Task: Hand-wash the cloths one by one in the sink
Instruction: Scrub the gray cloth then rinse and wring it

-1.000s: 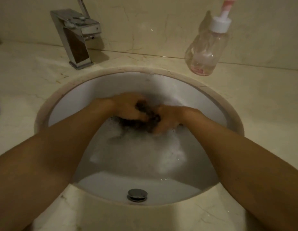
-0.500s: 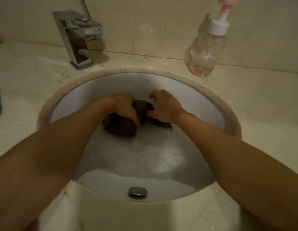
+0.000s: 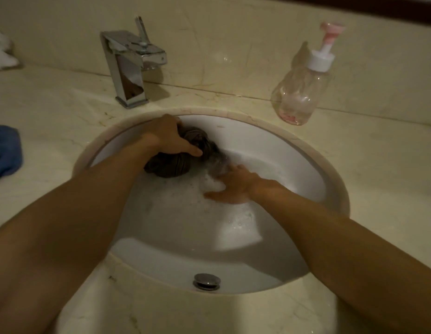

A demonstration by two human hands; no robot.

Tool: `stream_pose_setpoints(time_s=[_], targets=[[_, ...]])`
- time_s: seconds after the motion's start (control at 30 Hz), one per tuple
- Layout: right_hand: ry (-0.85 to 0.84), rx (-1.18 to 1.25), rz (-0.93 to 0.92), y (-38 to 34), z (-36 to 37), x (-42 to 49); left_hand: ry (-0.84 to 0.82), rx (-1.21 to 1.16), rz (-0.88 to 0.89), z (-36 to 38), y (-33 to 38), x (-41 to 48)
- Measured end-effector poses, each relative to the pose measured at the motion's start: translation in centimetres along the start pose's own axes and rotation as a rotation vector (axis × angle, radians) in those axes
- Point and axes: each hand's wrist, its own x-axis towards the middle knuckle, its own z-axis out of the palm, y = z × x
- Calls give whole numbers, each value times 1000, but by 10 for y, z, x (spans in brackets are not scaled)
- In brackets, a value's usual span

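A dark grey-brown cloth [image 3: 172,166] lies bunched and wet at the far left of the white sink [image 3: 296,150], which holds soapy water. My left hand [image 3: 166,138] grips the bunched cloth from above, thumb laid across it. My right hand [image 3: 233,186] lies in the suds just right of the cloth, fingers spread. Its fingertips are under the foam near the cloth's trailing end, and I cannot tell whether they touch it.
A chrome faucet [image 3: 130,66] stands behind the sink on the left, and a clear pump bottle [image 3: 303,95] on the right. A blue cloth [image 3: 4,153] lies on the marble counter at the left edge, something white [image 3: 2,51] further back. A metal plug [image 3: 206,281] sits at the near rim.
The cloth has been drawn up and left toward the sink's far rim in my left hand. My right hand has let go of it and dropped flat into the foam.
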Motion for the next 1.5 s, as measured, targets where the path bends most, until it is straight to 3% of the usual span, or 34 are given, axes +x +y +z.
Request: stream_pose_setpoints(time_s=[0.27, 0.63, 0.83, 1.03, 1.17, 1.33, 1.5], targets=[[-60, 24, 32, -1, -2, -1, 26, -20, 33, 2, 0, 0], [38, -5, 84, -14, 9, 7, 58, -53, 41, -2, 10, -5], [54, 62, -27, -13, 10, 11, 79, -69, 55, -2, 11, -5], [68, 122, 57, -13, 7, 10, 78, -93, 64, -3, 12, -6], [21, -13, 93, -16, 11, 12, 73, -84, 76, -2, 11, -5], [90, 67, 10, -13, 7, 18, 73, -103, 87, -2, 11, -5], [36, 213, -62, -12, -8, 15, 78, -154, 75, 0, 13, -4]])
